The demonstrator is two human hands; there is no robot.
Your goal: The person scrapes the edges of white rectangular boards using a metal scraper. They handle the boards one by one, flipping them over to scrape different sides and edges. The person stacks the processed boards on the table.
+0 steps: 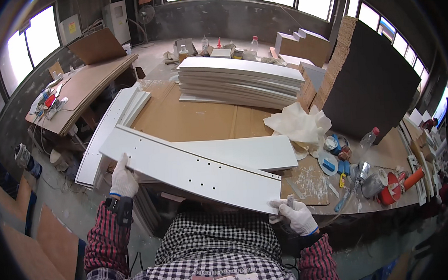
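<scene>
Both my hands wear white knit gloves and hold a long white panel (174,165) with several dark drilled holes and a groove along its far edge. My left hand (123,180) grips its left end from the near side. At the lower right corner my right hand (295,216) is closed on the other end. The panel slants down to the right, in front of my apron. Behind it a second white panel (255,151) lies on the cardboard-covered table (197,118). To the left rest several drilled white panels (104,131), partly overlapped by the held one.
A tall stack of white panels (236,81) stands at the table's far side. Crumpled white cloth (301,123), a plastic bottle (368,140), a yellow utility knife (342,180), a brush (344,199) and a red container (390,192) lie right. A dark upright board (367,76) blocks the right side.
</scene>
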